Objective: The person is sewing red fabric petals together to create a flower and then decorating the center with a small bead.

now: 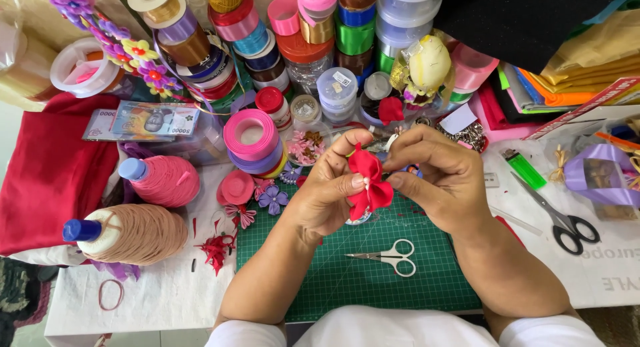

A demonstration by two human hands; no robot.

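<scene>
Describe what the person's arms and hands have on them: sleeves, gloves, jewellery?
Both hands are bare: no gloves on the left hand or the right hand, and no rings, watch or bracelets visible. The forearms are uncovered; white sleeves show only at the bottom edge of the view, near the elbows.

Red ribbon flower (369, 180), green gridded cutting mat (427, 280), white-handled scissors (390, 255).

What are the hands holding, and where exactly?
Both hands pinch a red ribbon flower: left hand at its middle, right hand at its right edge.
</scene>
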